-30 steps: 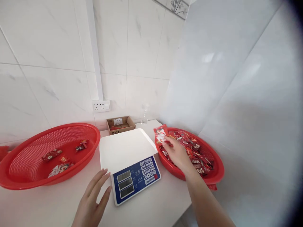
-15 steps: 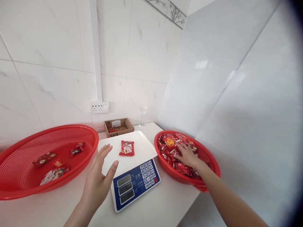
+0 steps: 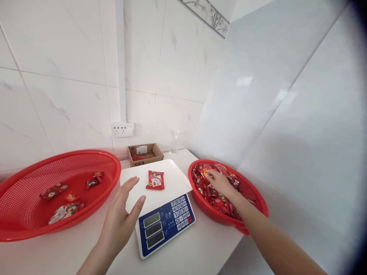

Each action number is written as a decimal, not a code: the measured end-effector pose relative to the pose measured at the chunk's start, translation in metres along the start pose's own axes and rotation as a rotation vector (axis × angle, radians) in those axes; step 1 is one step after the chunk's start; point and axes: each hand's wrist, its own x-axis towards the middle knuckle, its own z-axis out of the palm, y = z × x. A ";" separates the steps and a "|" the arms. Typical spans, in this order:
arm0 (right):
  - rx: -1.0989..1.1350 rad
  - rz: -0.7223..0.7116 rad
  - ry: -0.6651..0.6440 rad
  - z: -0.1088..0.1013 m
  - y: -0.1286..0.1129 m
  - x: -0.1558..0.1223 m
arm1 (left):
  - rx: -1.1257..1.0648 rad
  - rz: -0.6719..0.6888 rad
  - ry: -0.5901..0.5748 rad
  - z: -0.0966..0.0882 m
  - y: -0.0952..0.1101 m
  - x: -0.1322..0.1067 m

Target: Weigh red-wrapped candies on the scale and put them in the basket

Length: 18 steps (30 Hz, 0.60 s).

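A white and blue electronic scale (image 3: 160, 214) stands on the counter with one red snack packet (image 3: 155, 180) lying on its white platter. My left hand (image 3: 122, 219) hovers open beside the platter's left edge, fingers spread, holding nothing. My right hand (image 3: 219, 182) reaches into the small red basket (image 3: 258, 202) on the right, which is heaped with several red packets (image 3: 218, 198); its fingers rest among the packets and whether they grip one is hidden.
A large red mesh basket (image 3: 17, 233) on the left holds several packets (image 3: 65, 208). A small cardboard box (image 3: 145, 154) and a clear bottle (image 3: 173, 144) stand by the tiled wall under a power socket (image 3: 122, 129). The counter ends close in front.
A second ago my right hand held a packet above the right basket; that packet now lies on the scale platter. The right hand went back into the basket. My left hand rose toward the platter.
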 end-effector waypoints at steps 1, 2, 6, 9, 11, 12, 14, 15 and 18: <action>0.021 -0.030 -0.050 0.010 -0.008 0.005 | 0.004 0.003 0.002 -0.001 0.000 0.000; 0.036 -0.051 -0.095 0.019 -0.014 0.008 | 0.008 0.006 0.003 -0.002 0.000 0.000; 0.044 -0.080 -0.181 0.046 -0.020 0.014 | 0.009 0.023 0.024 -0.006 -0.003 0.000; 0.027 -0.106 -0.186 0.049 -0.011 0.011 | 0.004 0.029 0.027 -0.007 -0.004 0.002; 0.021 -0.119 -0.184 0.048 -0.007 0.008 | 0.014 0.036 0.017 -0.006 -0.004 0.002; 0.021 -0.122 -0.183 0.048 -0.007 0.007 | 0.024 0.042 0.010 -0.006 -0.003 0.001; 0.027 -0.122 -0.172 0.048 -0.007 0.005 | 0.051 0.058 -0.005 -0.005 -0.001 0.001; 0.033 -0.118 -0.161 0.048 -0.008 0.005 | 0.064 0.071 -0.011 -0.005 0.000 0.000; 0.045 -0.077 -0.113 0.048 -0.009 0.007 | 0.086 0.110 -0.027 -0.005 0.001 -0.002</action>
